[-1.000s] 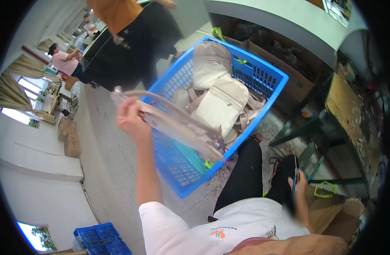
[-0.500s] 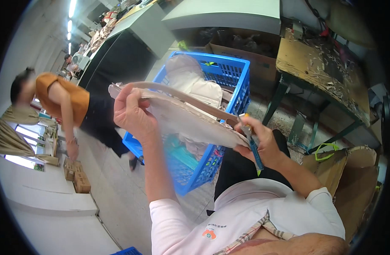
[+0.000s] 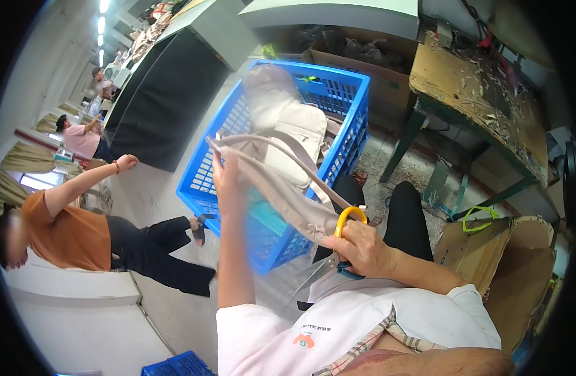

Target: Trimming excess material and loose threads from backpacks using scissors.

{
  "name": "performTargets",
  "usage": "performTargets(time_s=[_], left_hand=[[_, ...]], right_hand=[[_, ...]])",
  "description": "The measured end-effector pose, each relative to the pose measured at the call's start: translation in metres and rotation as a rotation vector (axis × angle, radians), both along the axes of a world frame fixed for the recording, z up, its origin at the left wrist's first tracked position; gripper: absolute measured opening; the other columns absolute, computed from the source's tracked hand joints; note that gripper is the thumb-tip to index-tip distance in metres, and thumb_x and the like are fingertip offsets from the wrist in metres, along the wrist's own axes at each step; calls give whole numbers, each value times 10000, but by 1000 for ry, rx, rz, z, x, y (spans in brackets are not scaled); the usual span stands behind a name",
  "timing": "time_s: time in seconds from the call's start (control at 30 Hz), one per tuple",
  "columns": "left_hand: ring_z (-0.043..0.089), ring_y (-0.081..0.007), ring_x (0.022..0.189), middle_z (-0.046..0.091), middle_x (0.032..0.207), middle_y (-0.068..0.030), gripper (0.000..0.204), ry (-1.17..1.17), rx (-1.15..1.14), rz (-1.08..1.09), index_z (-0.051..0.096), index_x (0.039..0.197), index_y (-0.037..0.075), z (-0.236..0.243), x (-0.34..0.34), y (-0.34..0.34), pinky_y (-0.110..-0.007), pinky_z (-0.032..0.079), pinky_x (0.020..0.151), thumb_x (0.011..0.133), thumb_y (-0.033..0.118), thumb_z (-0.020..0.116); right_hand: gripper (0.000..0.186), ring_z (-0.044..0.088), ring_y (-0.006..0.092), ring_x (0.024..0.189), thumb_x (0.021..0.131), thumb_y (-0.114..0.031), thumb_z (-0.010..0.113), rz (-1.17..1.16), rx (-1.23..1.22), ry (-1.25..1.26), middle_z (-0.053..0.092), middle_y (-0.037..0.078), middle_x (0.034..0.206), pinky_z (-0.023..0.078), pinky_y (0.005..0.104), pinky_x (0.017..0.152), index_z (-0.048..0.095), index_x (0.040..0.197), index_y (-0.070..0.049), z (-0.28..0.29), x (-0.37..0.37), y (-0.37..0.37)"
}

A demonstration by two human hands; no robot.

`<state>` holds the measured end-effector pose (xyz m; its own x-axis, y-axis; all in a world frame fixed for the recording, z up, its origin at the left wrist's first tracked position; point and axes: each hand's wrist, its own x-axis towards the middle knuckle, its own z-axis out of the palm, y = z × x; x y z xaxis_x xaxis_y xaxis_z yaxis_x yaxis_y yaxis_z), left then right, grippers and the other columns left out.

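Observation:
My left hand (image 3: 225, 178), raised in front of the blue crate, grips the upper left end of a long beige fabric piece (image 3: 272, 191) with a strap attached. My right hand (image 3: 361, 250) is closed on scissors (image 3: 350, 218) with yellow and dark teal handles, their blades angled down to the left. Its fingers are at the lower right end of the fabric piece. Beneath, the blue plastic crate (image 3: 357, 88) holds several beige bag pieces (image 3: 294, 141) and a turquoise item (image 3: 263, 218).
A co-worker (image 3: 74, 229) in an orange top is passing at left. A scuffed table (image 3: 463, 81) strewn with scraps stands at right, above cardboard (image 3: 520, 263). Cardboard boxes (image 3: 357, 59) sit behind the crate. Farther back a person in pink (image 3: 81, 138) works by a long counter (image 3: 162, 106).
My right hand has risen to the fabric and now shows the scissors' yellow loop turned upward. My left hand's end of the fabric has shifted right and slightly down. The co-worker has moved leftward.

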<state>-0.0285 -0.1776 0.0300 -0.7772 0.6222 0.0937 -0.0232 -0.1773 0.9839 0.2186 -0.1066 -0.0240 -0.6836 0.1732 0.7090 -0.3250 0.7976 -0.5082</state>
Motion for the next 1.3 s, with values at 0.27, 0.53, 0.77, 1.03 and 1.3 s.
performTargets(time_s=[0.27,0.53,0.77,1.03,1.3], left_hand=[[570,-191,820,567,941,-100,446,-29,-185,-22,476,1070,-13,6,-19,-40,-292,461,747,627,-60,508],[584,-204,803,598,908,-100,465,25,-5,-26,532,1010,-28,61,-28,-83,-287,467,733,548,-82,518],[551,-228,914,572,990,-117,571,81,185,-300,510,1059,-61,72,-33,-83,-309,423,826,496,12,572],[536,-233,957,549,1041,-133,574,-79,308,-489,463,1120,-69,1,-40,-76,-312,414,846,569,56,562],[530,-235,974,537,1065,-140,553,-241,222,-404,444,1141,-70,-39,-11,-35,-312,407,858,619,77,554]], right_hand=[[392,511,243,642,657,-75,601,250,39,-32,484,106,699,425,334,568,513,1037,-35,-2,-23,-22],[507,579,208,745,677,-231,717,80,-420,-42,577,126,902,477,296,604,493,1090,-40,34,-6,43],[711,534,136,820,663,-399,707,-293,-485,171,572,85,960,435,248,738,390,1187,-37,56,-5,113],[555,500,90,753,678,-243,710,163,-962,81,556,36,862,425,224,703,448,1126,-49,26,-7,109],[366,470,55,670,692,-53,636,-14,-911,-102,534,2,747,389,186,646,528,1041,-62,38,18,110]])
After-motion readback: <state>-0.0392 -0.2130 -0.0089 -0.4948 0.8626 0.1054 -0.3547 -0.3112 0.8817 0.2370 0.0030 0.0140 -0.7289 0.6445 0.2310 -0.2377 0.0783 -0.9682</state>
